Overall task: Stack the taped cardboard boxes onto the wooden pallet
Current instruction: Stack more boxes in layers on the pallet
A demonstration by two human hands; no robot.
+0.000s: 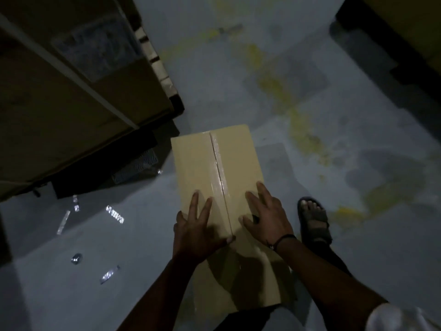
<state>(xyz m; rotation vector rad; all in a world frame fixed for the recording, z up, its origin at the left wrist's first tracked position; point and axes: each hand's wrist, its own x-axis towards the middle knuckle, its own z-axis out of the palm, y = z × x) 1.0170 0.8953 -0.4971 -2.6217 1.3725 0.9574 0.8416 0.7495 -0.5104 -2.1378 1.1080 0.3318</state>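
A tan cardboard box sealed with clear tape along its centre seam stands on the grey floor in front of me. My left hand lies flat on its top near edge, fingers spread, thumb at the seam. My right hand rests flat on the top to the right of the seam, fingers straight and apart. At the upper left, large stacked cardboard boxes sit on a wooden pallet, whose slats show at its right edge.
Scraps of clear tape lie scattered on the floor to the left. My sandalled right foot stands just right of the box. Dark stacked goods fill the upper right corner. Yellow stains mark the floor.
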